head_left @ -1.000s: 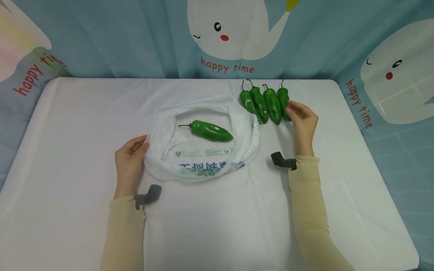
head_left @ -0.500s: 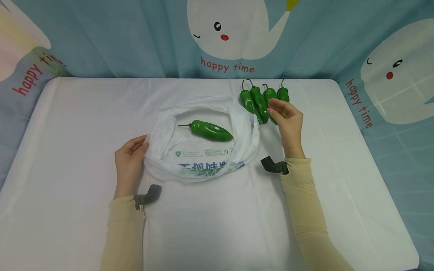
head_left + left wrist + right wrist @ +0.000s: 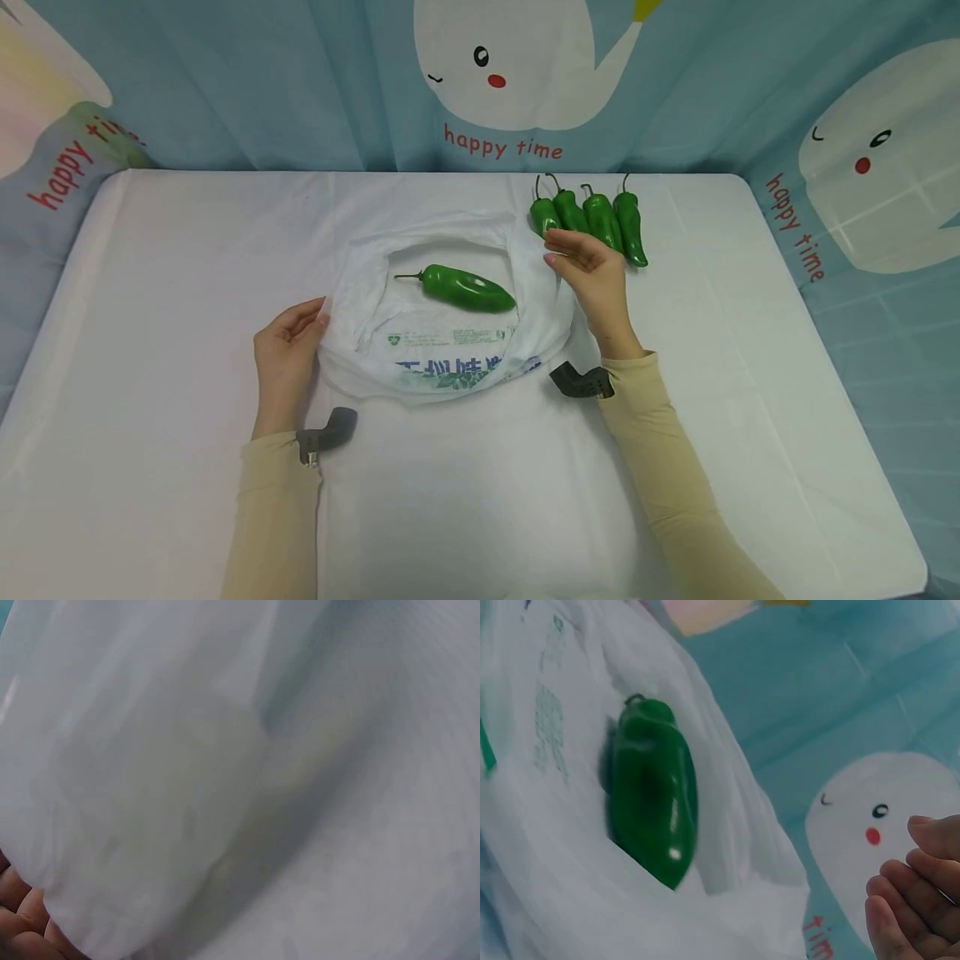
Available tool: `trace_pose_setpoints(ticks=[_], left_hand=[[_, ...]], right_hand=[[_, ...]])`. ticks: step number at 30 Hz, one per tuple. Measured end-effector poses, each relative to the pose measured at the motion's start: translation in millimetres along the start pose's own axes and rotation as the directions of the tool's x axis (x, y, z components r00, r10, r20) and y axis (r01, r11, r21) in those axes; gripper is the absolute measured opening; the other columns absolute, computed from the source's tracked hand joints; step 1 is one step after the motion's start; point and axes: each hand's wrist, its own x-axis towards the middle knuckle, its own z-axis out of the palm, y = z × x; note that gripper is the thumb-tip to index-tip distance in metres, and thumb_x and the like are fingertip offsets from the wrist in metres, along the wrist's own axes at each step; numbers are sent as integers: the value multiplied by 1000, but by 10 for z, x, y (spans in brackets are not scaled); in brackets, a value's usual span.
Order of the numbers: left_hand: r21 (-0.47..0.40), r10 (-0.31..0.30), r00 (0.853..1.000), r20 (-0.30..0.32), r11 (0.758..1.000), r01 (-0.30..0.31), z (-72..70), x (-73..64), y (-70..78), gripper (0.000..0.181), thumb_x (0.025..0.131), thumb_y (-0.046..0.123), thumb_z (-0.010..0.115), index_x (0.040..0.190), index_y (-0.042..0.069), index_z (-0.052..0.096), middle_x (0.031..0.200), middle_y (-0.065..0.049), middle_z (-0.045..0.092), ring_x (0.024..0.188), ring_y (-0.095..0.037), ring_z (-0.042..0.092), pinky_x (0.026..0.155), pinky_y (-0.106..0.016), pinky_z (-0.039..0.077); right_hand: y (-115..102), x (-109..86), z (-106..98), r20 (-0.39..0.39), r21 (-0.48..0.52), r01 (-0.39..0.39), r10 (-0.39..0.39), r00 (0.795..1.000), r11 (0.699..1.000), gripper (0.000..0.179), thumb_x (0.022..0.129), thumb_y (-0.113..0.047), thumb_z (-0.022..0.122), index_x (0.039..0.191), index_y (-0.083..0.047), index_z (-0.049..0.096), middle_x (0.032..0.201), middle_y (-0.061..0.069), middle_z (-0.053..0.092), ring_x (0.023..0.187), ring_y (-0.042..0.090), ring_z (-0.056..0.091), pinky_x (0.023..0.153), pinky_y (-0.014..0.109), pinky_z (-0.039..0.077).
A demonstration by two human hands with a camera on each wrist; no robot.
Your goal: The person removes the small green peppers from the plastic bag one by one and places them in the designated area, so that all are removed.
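A white plastic bag [image 3: 352,275] lies with its mouth spread wide at mid-table, blue and green print showing inside. One green pepper [image 3: 465,288] rests in it, stem to the left; the right wrist view also shows this pepper [image 3: 656,787]. My left hand [image 3: 287,367] pinches the bag's left edge between thumb and fingers. Over the bag's right rim is my right hand [image 3: 596,287], fingers loosely bent and nothing between them. Several green peppers [image 3: 631,225] lie side by side behind the right hand, which partly hides some of them.
A white cloth covers the table [image 3: 450,500]. Blue curtains [image 3: 285,83] with whale prints stand along its back and right side. Each wrist carries a small black camera mount [image 3: 581,382].
My right hand has moved left from the rightmost pepper of the row, across the other peppers, to the bag's right rim. The left hand and the bag have stayed put.
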Motion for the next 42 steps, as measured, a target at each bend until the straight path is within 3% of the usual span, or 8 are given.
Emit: trace_pose_setpoints(ticks=[11, 18, 26, 34, 42], left_hand=[[17, -13, 1000, 0, 1000, 13, 3, 1, 13, 27, 92, 12, 61, 118, 3, 65, 108, -10, 65, 89, -1, 61, 76, -10, 47], [17, -12, 1000, 1, 1000, 12, 2, 2, 16, 28, 92, 12, 61, 118, 2, 65, 108, -10, 65, 89, -1, 61, 76, -10, 47], [9, -21, 1000, 2, 1000, 21, -1, 7, 0, 28, 92, 11, 61, 119, 3, 65, 108, -10, 65, 90, -1, 61, 76, -10, 47], [-1, -14, 1000, 5, 1000, 14, 6, 5, 10, 28, 92, 10, 61, 118, 3, 65, 107, -10, 65, 90, -1, 61, 76, -11, 48], [17, -13, 1000, 1, 1000, 13, 4, 1, 13, 27, 92, 10, 61, 118, 3, 65, 109, -12, 65, 89, -1, 61, 76, -10, 48]], right_hand=[[64, -88, 224, 142, -26, -36, 39, 989, 999, 28, 85, 7, 64, 113, 13, 60, 116, 22, 61, 105, 27, 60, 88, 31, 50], [121, -102, 288, 176, -40, -83, 88, 980, 996, 28, 85, 7, 64, 112, 12, 60, 115, 24, 61, 106, 33, 59, 88, 31, 50], [245, -114, 330, 223, -111, -165, 186, 957, 980, 31, 85, 3, 66, 115, 10, 60, 116, 24, 61, 107, 33, 59, 89, 29, 49], [330, -128, 338, 248, -172, -165, 205, 947, 971, 31, 85, 3, 67, 115, 9, 61, 114, 23, 62, 100, 32, 62, 85, 28, 51], [383, -132, 369, 235, -237, -142, 199, 951, 961, 30, 83, 4, 68, 113, 8, 63, 114, 20, 63, 104, 29, 62, 87, 27, 51]])
